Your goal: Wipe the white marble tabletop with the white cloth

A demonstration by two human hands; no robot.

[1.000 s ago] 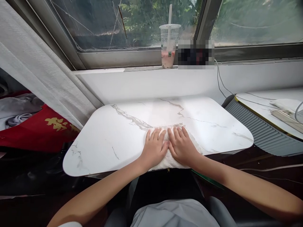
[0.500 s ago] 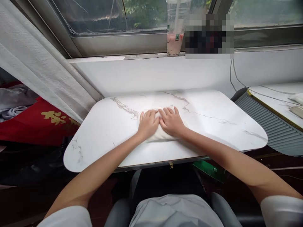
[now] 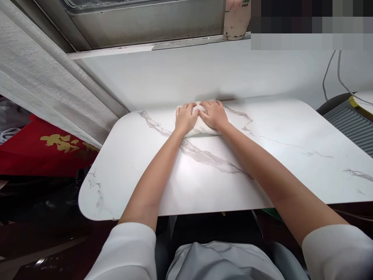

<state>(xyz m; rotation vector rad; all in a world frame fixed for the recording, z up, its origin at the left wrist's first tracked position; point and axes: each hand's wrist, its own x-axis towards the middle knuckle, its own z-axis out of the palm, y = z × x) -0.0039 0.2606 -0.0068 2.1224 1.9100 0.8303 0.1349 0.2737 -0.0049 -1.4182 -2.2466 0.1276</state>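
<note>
A folded white cloth (image 3: 200, 127) lies bunched on the white marble-patterned table (image 3: 128, 167), close to its back edge. My left hand (image 3: 186, 116) presses down on the left part of the cloth, fingers bent over it. On the right part rests my right hand (image 3: 215, 114), its fingers curved over the cloth in the same way. Both thumbs point inward and nearly meet in the middle. Beneath the palms the cloth is hidden; its front fold shows between my wrists.
A cup with pink drink (image 3: 236, 21) stands on the window ledge behind the table. A grey curtain (image 3: 58, 70) hangs at left beside a red cloth with gold characters (image 3: 26, 151). Cables (image 3: 339, 74) hang at right above a ribbed grey panel (image 3: 352, 124).
Both hands have pushed the cloth away from me, toward the table's back edge, and my arms are stretched further. The view has tipped downward and come closer to the table.
</note>
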